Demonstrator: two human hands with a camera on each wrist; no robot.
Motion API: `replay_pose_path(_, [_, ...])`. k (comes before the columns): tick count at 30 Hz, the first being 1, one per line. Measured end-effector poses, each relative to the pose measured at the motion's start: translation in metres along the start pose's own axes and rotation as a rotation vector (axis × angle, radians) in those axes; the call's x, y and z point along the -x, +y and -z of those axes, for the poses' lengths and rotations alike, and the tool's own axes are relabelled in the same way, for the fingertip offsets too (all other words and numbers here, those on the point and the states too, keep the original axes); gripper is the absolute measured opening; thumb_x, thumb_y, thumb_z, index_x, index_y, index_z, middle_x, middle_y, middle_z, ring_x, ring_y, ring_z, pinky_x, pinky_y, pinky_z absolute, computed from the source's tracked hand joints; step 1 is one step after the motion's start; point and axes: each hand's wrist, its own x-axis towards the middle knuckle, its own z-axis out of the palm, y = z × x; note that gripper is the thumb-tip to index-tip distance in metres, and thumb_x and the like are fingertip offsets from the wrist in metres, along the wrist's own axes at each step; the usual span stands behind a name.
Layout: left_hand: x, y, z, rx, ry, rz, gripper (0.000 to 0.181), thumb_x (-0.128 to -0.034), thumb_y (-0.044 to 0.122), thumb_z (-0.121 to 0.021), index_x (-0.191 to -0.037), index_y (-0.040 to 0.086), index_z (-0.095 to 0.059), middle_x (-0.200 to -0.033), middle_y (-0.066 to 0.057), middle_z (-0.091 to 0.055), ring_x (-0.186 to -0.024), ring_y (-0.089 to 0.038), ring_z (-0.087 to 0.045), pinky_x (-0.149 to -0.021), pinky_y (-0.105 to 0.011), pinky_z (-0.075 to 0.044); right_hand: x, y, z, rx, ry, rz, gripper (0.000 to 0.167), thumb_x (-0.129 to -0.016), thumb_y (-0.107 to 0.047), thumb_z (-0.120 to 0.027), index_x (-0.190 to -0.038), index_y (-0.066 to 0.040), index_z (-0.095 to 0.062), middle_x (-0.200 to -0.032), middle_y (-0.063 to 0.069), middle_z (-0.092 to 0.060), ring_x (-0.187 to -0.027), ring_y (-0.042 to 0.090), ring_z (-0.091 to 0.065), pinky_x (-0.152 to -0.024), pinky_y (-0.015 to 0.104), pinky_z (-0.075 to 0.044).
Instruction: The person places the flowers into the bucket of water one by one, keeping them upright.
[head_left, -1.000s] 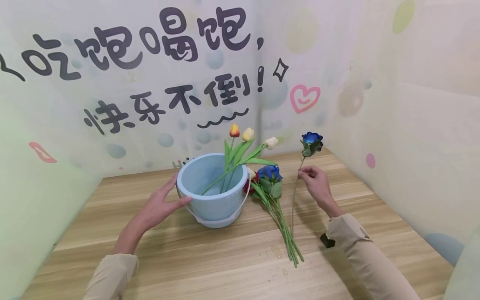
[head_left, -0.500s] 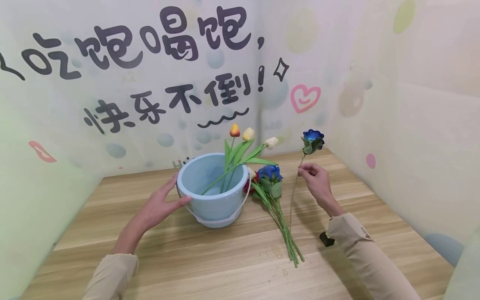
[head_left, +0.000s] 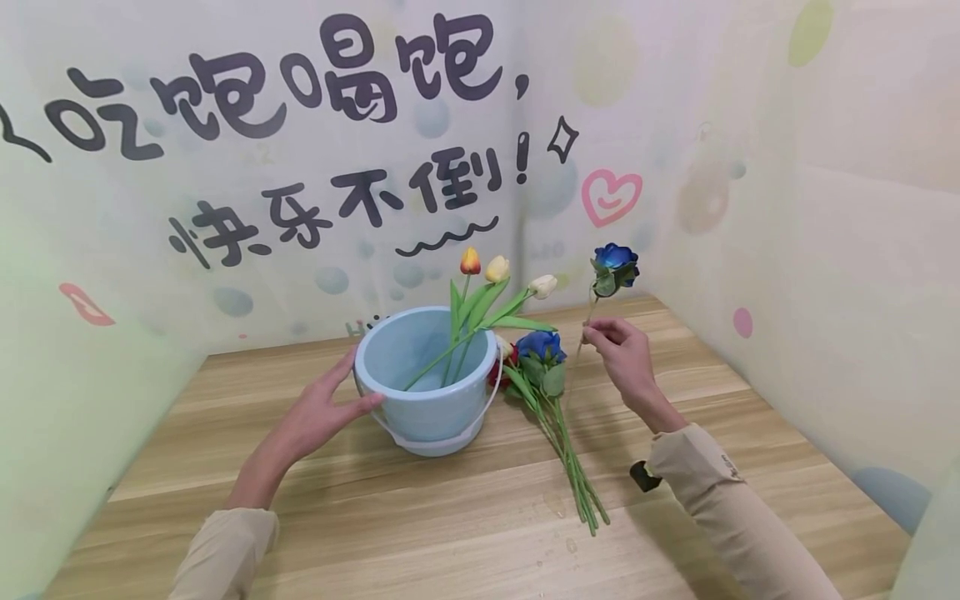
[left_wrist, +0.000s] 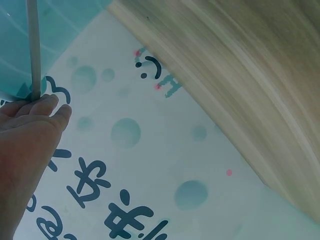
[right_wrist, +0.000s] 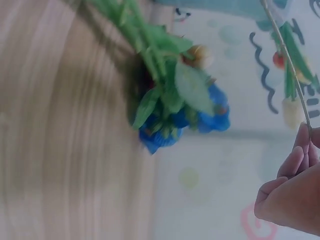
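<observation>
Pinches the thin stem [head_left: 589,318] of a blue rose [head_left: 615,268] in the right hand [head_left: 628,360], with thumb and index fingertip pressed together on it and the other fingers bent in towards the palm; holds the bloom up above that hand, tipped slightly to the right, well apart from the wooden table [head_left: 360,533]. Cannot tell the stem's lower end, faint in the head view and cut off by the frame edge in the right wrist view. Rests the left hand [head_left: 318,417] against the left side of a light blue bucket [head_left: 431,414], with the thumb laid near the rim and the fingers long and relaxed along the outer wall, wide apart from the thumb. Has three tulips standing in the bucket, leaning right over its rim: an orange-red and yellow tulip [head_left: 470,262], a pale yellow tulip [head_left: 497,269] and a white tulip [head_left: 543,287], all with green leaves. Shows the bucket's white handle [head_left: 438,442] hanging low across the near side. Just right of the bucket, has a bunch of flowers [head_left: 566,450] lying on the table, with blue, red and cream blooms at the far end and green stems pointing nearer. By the right sleeve [head_left: 720,492], shows a small black object [head_left: 642,476], too unclear to name. Beyond, faces a pale wall [head_left: 300,292] with black Chinese lettering [head_left: 225,96] and a pink heart [head_left: 611,197]
</observation>
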Motion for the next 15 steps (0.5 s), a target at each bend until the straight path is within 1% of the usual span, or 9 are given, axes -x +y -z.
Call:
replay_pose_path(2, [0.000, 0.000, 0.000, 0.004, 0.002, -0.003, 0.091, -0.0975, 0.047, -0.069, -0.168, 0.022, -0.018, -0.169, -0.017, -0.023, -0.151, -0.048, -0.023, -0.109, -0.076, -0.028, 0.000, -0.005, -0.003, -0.017, -0.003, 0.014, 0.023, -0.102, -0.002, -0.065, -0.115, 0.017, -0.063, -0.100, 0.009, -0.072, -0.085, 0.005, -0.066, -0.078, 0.019, -0.052])
replay_pose_path(4, [0.000, 0.000, 0.000, 0.009, 0.003, -0.007, 0.090, -0.0976, 0.047, -0.069, -0.168, 0.022, -0.019, -0.169, -0.017, -0.024, -0.151, -0.048, -0.023, -0.109, -0.076, -0.028, 0.001, -0.009, -0.006, -0.029, -0.006, 0.022, 0.023, -0.101, -0.002, -0.064, -0.114, 0.018, -0.063, -0.098, 0.008, -0.072, -0.085, 0.005, -0.065, -0.078, 0.019, -0.052])
replay_pose_path(7, [0.000, 0.000, 0.000, 0.016, 0.003, -0.010, 0.089, -0.0977, 0.046, -0.070, -0.168, 0.023, -0.019, -0.168, -0.017, -0.025, -0.151, -0.048, -0.024, -0.109, -0.076, -0.029, 0.002, -0.014, -0.010, -0.048, -0.007, 0.030, 0.023, -0.101, -0.001, -0.064, -0.113, 0.019, -0.062, -0.094, 0.002, -0.072, -0.085, 0.005, -0.065, -0.078, 0.019, -0.052])
replay_pose_path(9, [0.000, 0.000, 0.000, 0.021, 0.004, -0.011, 0.089, -0.0977, 0.046, -0.070, -0.167, 0.023, -0.020, -0.168, -0.017, -0.025, -0.151, -0.048, -0.025, -0.108, -0.076, -0.029, 0.003, -0.017, -0.012, -0.055, -0.006, 0.032, 0.023, -0.101, 0.000, -0.064, -0.113, 0.018, -0.061, -0.091, -0.005, -0.070, -0.086, 0.006, -0.065, -0.078, 0.019, -0.052])
replay_pose_path(15, [0.000, 0.001, 0.000, 0.021, 0.006, -0.010, 0.089, -0.0978, 0.046, -0.070, -0.167, 0.021, -0.020, -0.168, -0.017, -0.025, -0.151, -0.047, -0.024, -0.109, -0.076, -0.028, 0.004, -0.024, -0.017, -0.086, -0.010, 0.041, 0.020, -0.101, 0.001, -0.064, -0.112, 0.018, -0.061, -0.089, -0.009, -0.069, -0.086, 0.008, -0.065, -0.078, 0.020, -0.051])
